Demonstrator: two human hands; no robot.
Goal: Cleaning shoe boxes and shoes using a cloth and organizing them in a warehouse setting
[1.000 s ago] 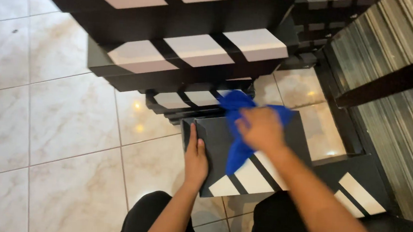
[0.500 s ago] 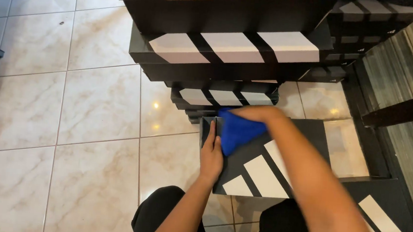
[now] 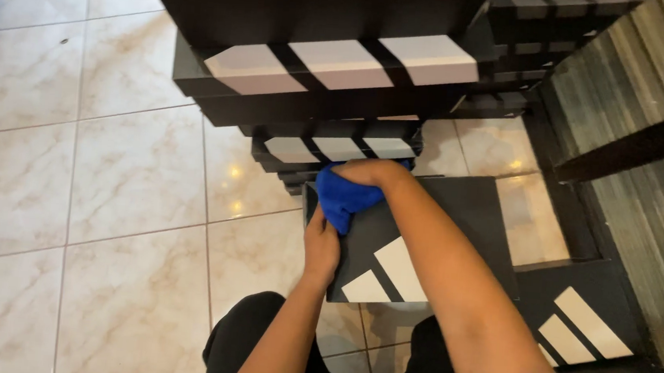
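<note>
Blue cloth (image 3: 344,197): one. Dark boxes with pale stripes: one under the cloth (image 3: 422,249), one at lower right (image 3: 582,321). The stacked boxes (image 3: 333,68) behind: number unclear.

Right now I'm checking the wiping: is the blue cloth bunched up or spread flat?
Bunched up: the blue cloth is gathered under the right hand on the black box.

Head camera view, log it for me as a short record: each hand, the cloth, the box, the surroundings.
left hand: grips the left edge of the black box
right hand: presses the blue cloth onto the box top
blue cloth: bunched, near the box's far left corner
black box: flat, white stripes
stacked boxes: behind it
floor: glossy beige tiles
</note>
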